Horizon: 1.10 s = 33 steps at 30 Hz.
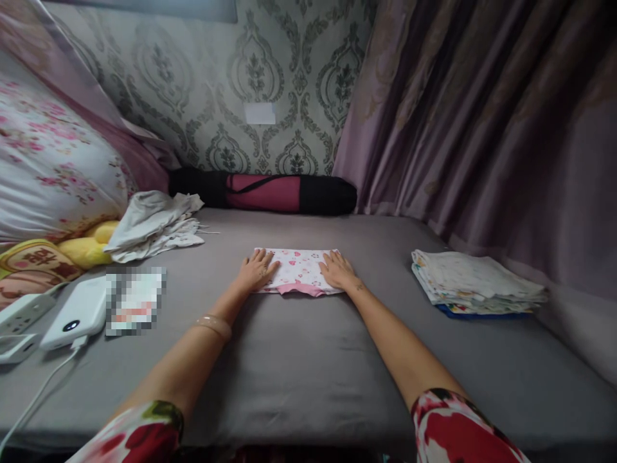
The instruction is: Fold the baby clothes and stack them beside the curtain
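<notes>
A folded white garment [295,265] with a pink print and a pink neckband lies flat on the grey bed sheet [294,373], straight ahead of me. Flat on its left end rests my left hand [259,269], fingers stretched out. My right hand [339,270] presses on the right end in the same way, its fingers apart. Neither hand grips the cloth. The neckband edge faces me, between the two wrists.
Folded cloths [477,280] are stacked on the right. At left are a crumpled pale cloth [157,225], a yellow plush [89,244], a white power bank [80,312] with its cable, and a power strip [24,312]. A black and maroon bag [263,193] lies along the wall.
</notes>
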Each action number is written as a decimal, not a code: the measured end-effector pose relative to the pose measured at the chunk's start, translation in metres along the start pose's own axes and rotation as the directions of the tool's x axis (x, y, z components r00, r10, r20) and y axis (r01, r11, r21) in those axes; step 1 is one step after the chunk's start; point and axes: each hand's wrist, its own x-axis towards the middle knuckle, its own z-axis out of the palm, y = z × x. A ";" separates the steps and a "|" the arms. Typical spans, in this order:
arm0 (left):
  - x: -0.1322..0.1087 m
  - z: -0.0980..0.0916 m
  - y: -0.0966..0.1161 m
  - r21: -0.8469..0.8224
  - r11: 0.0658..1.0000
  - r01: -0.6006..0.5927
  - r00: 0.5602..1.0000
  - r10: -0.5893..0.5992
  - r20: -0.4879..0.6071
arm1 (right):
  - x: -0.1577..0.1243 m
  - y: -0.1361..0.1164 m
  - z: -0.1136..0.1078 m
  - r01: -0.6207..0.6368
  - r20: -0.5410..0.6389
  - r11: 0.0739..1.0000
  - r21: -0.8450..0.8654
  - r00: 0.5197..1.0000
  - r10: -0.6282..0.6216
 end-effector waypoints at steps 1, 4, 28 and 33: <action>0.001 0.001 -0.002 -0.003 1.000 0.002 1.000 -0.002 0.011 | 0.000 0.005 -0.001 0.034 0.013 0.999 0.006 0.999 -0.035; 0.003 0.002 -0.006 -0.004 1.000 -0.002 1.000 0.002 0.027 | -0.002 0.014 -0.001 0.102 -0.019 0.995 0.019 0.995 -0.101; -0.027 0.001 0.013 -0.012 0.996 0.091 0.994 -0.092 -0.059 | 0.002 -0.004 0.008 -0.015 -0.107 1.000 0.026 0.994 0.017; -0.029 0.001 0.009 -0.043 0.998 0.051 0.993 -0.056 -0.105 | 0.002 -0.003 0.003 -0.012 -0.079 1.000 0.014 0.997 0.013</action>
